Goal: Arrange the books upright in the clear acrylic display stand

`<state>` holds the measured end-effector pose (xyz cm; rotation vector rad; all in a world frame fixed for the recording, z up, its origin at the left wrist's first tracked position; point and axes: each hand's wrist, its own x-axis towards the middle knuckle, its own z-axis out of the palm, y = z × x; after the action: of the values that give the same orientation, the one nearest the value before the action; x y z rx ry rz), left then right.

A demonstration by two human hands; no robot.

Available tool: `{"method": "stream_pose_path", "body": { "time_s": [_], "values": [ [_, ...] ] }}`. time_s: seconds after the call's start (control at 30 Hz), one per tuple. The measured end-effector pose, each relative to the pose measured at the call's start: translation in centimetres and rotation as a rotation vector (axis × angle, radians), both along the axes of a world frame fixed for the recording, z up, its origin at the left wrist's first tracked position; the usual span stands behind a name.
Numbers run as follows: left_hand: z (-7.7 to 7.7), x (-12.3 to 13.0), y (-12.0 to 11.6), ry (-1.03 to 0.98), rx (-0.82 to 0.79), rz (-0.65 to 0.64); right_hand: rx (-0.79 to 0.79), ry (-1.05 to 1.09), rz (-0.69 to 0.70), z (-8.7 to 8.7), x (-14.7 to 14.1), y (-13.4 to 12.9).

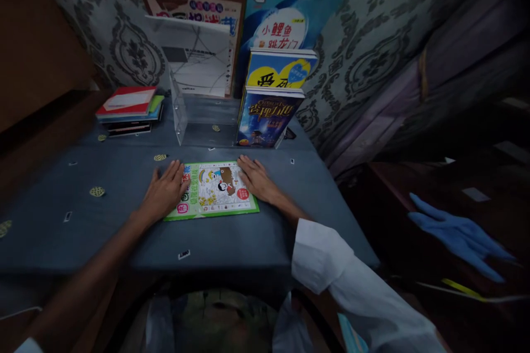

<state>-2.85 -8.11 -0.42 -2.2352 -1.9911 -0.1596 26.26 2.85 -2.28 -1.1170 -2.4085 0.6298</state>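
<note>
A green-edged picture book lies flat on the grey-blue table, its cover showing cartoon figures and a red round mark. On the book's left end rests my left hand, flat with the fingers stretched forward. My right hand lies over the upper right edge of the same book, palm down, fingers extended. Both hands press on the cover and neither grips it. Behind the book stands a clear display rack.
The rack bears a blue book, a yellow and blue book, a teal book and a white sheet. A stack with a red book lies at the back left. Blue gloves lie at the right.
</note>
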Motion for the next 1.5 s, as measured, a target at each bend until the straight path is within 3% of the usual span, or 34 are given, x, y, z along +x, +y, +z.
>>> {"method": "stream_pose_path", "body": {
  "time_s": [0.17, 0.33, 0.53, 0.73, 0.93, 1.07, 1.23, 1.37, 1.5],
  "values": [
    [-0.8, 0.3, 1.3, 0.032, -0.113, -0.084, -0.036, 0.017, -0.002, 0.1, -0.1, 0.5],
    [-1.5, 2.9, 3.6, -0.033, -0.156, -0.271, -0.07, 0.062, 0.007, 0.0, 0.1, 1.1],
    [-0.2, 7.5, 5.6, -0.041, -0.213, -0.513, -0.15, 0.115, 0.013, 0.6, 0.5, 1.9],
    [1.5, 10.9, 4.2, -0.099, -0.23, -0.777, -0.118, 0.103, 0.013, 0.5, 0.7, 2.4],
    [0.6, 11.5, 1.9, -0.124, -0.242, -0.937, -0.024, -0.003, 0.008, -1.0, 0.8, 2.6],
    [0.0, 12.0, 0.6, -0.115, -0.222, -0.893, 0.028, -0.006, 0.027, -1.9, 1.1, 2.2],
    [0.5, 11.8, -1.6, -0.133, -0.166, -0.689, 0.029, 0.022, 0.027, -1.9, 1.2, 1.4],
    [1.2, 9.6, -3.6, -0.175, -0.117, -0.489, 0.027, 0.03, 0.037, -1.6, 1.2, 1.2],
    [1.3, 6.3, -5.8, -0.148, -0.11, -0.389, 0.035, 0.028, 0.033, -1.3, 1.1, 1.1]
  ]
}}
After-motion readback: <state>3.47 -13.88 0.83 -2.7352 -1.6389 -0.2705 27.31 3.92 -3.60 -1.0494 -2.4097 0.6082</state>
